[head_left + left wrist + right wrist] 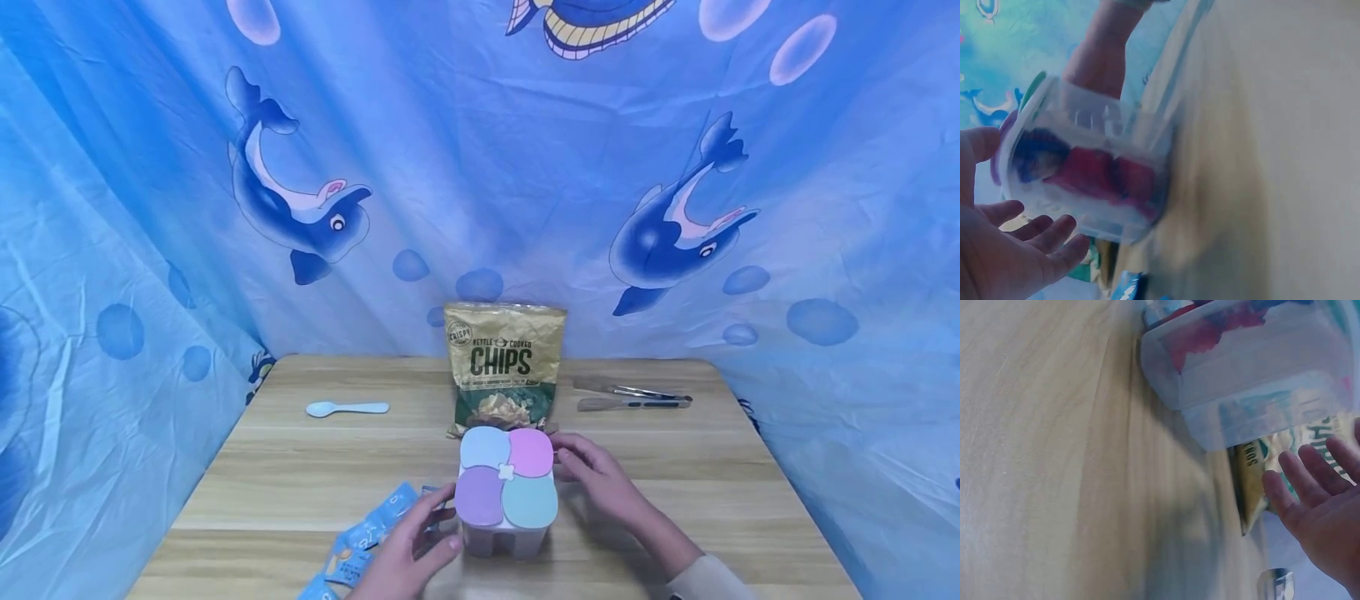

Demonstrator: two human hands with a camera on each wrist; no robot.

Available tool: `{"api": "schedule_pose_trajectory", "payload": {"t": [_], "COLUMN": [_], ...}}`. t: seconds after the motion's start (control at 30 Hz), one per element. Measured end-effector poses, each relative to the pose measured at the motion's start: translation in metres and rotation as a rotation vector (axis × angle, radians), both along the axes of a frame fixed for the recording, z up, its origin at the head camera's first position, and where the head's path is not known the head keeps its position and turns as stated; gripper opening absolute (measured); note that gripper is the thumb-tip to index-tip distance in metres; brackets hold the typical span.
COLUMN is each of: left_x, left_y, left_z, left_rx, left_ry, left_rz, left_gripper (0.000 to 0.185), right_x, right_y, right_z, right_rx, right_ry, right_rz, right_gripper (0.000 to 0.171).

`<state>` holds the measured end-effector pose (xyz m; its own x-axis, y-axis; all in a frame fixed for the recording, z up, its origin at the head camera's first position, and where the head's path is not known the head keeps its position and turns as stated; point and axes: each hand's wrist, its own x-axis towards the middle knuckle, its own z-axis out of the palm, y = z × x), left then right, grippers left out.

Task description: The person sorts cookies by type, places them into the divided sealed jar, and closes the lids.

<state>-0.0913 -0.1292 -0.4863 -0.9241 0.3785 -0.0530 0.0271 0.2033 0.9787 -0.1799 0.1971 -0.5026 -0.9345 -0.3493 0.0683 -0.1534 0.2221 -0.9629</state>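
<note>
Beside the container (506,492), left hand (408,554), right hand (600,479), fingers spread.

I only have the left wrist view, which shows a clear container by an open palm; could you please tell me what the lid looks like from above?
Observer: The container's lid has four pastel flaps: blue, pink, purple and teal.
Operator: Thank you. Is the other hand near it?
Observer: Yes, the right hand rests at the container's right side, fingers relaxed.
Operator: What stands behind the container?
Observer: A gold bag of chips stands upright just behind it.
Operator: Anything else on the table?
Observer: A pale blue spoon lies far left, and metal tongs lie far right.
</note>
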Motion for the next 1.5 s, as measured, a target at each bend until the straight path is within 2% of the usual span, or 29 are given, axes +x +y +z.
{"api": "schedule_pose_trajectory", "payload": {"t": [0.17, 0.33, 0.53, 0.7, 0.77, 1.0, 1.27, 1.5], "left_x": [0.016, 0.026, 0.029, 0.025, 0.021, 0.001, -0.033, -0.057], "left_y": [0.005, 0.012, 0.017, 0.017, 0.017, 0.012, 0.009, 0.006], "left_z": [-0.007, -0.010, -0.010, -0.009, -0.009, -0.006, 0.000, -0.004], "left_rx": [0.035, 0.095, 0.156, 0.158, 0.156, 0.093, 0.035, 0.033], "left_ry": [-0.059, -0.131, -0.178, -0.136, -0.097, -0.036, 0.008, 0.063], "left_rz": [-0.001, 0.040, 0.062, 0.043, 0.028, -0.019, -0.069, -0.156], "left_gripper": [0.067, 0.068, 0.070, 0.075, 0.077, 0.081, 0.095, 0.106], "right_x": [-0.004, -0.004, -0.001, 0.004, 0.007, 0.017, 0.037, 0.052], "right_y": [0.000, -0.002, -0.002, 0.005, 0.008, 0.020, 0.025, 0.027], "right_z": [-0.009, -0.012, -0.012, -0.008, -0.007, -0.006, 0.000, -0.002], "right_rx": [-0.003, 0.063, 0.122, 0.098, 0.079, 0.022, -0.009, -0.046], "right_ry": [-0.021, 0.006, 0.052, 0.061, 0.056, 0.007, -0.025, -0.033], "right_rz": [0.025, 0.032, 0.061, 0.077, 0.093, 0.165, 0.220, 0.281], "right_gripper": [0.041, 0.047, 0.046, 0.046, 0.047, 0.055, 0.061, 0.064]}}
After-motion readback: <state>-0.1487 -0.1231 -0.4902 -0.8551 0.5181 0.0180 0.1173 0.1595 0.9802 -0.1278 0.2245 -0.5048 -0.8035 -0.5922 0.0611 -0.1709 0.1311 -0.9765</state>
